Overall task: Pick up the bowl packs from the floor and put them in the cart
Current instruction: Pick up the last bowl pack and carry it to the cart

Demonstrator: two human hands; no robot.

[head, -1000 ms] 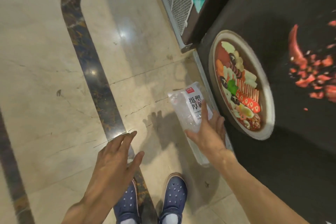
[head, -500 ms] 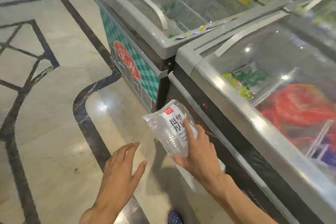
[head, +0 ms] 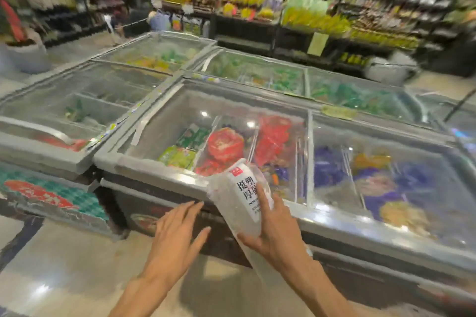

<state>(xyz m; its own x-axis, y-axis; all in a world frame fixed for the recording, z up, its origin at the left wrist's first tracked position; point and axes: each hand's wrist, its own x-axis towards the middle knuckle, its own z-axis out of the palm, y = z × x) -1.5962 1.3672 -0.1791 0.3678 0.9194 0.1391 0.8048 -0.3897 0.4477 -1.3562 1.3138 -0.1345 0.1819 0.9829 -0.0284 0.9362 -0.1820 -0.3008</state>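
Right grip [head: 277, 231] around bowl pack [head: 238, 203], clear of freezer edge [head: 154, 174]

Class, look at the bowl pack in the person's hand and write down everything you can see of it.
The bowl pack is a long sleeve of clear, crinkly plastic holding what looks like a stack of clear bowls. A white label with a small red square and dark printed characters runs along it. It is held off the floor, tilted with its top leaning left, in front of the glass-topped freezer. The right hand grips its lower part, fingers across the label. The left hand is open beside it, not touching.
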